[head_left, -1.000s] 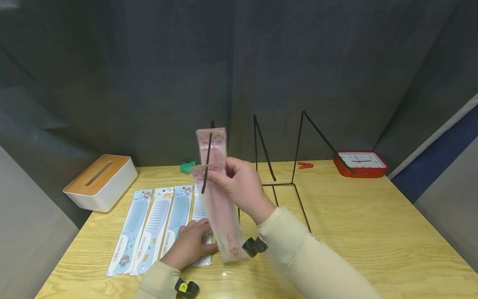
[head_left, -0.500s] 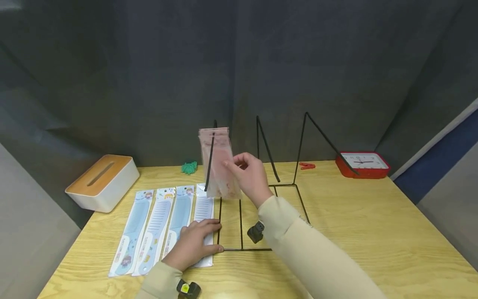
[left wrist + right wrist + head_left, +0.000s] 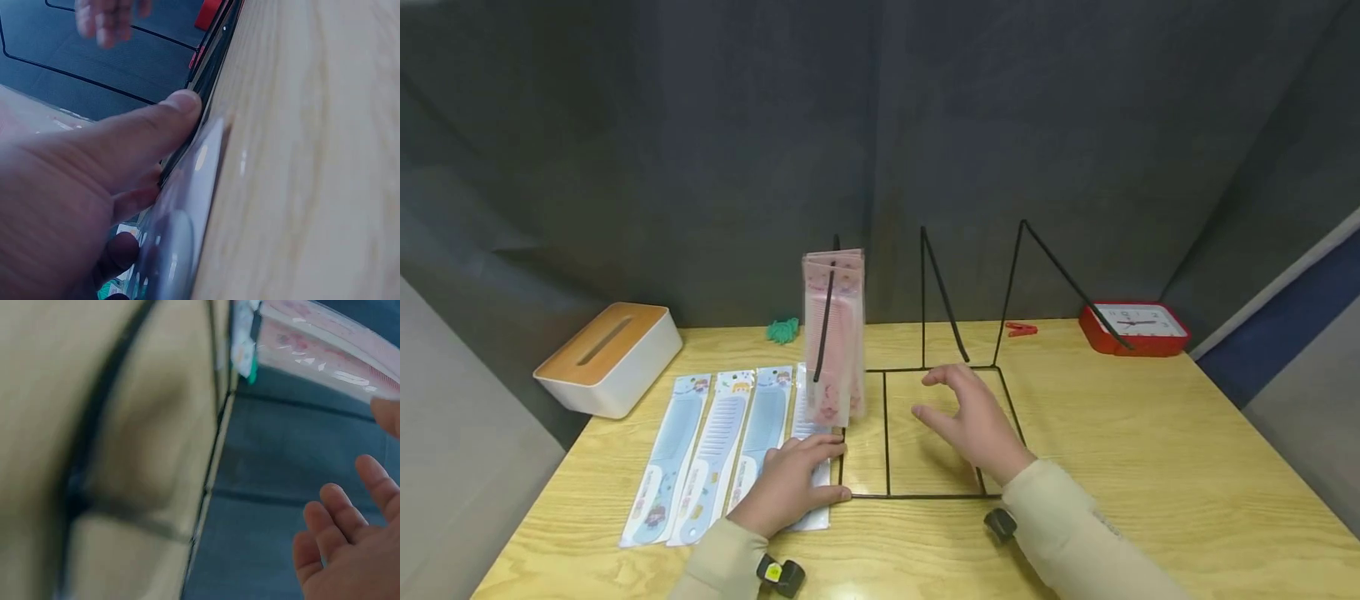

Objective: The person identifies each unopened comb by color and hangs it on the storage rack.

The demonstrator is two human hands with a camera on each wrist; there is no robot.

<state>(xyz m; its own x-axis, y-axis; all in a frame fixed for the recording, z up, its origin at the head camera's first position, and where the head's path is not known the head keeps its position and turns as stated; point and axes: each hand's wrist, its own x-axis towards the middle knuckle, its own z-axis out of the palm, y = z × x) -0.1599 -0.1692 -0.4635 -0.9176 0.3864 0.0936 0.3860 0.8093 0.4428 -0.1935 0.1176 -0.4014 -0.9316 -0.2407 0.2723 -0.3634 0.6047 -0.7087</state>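
Pink combs in clear packaging [image 3: 829, 333] hang in a bunch from the left arm of a black wire display rack [image 3: 887, 433]. My right hand [image 3: 977, 421] is apart from them, over the rack's base, its fingers spread and holding nothing; in the right wrist view, the pink packs [image 3: 312, 353] are beyond the fingertips. My left hand [image 3: 790, 487] rests over the rightmost packaged blue comb [image 3: 812, 521], with thumb and fingers touching the left side of the rack's base. In the left wrist view, the left thumb [image 3: 144, 137] lies along the black wire.
Several packaged blue combs [image 3: 718, 458] lie in a row at the left. A white tissue box with a wooden lid [image 3: 610, 358] stands behind them. At the back are a green tangle [image 3: 782, 331], a red clip [image 3: 1021, 329] and a red clock [image 3: 1135, 327]. Two bare rack arms [image 3: 946, 296] stick forward.
My right hand has slid the pink comb pack back along the rack's left arm, let go and drawn away to the right. The packs hang straighter now. My left hand has barely moved.
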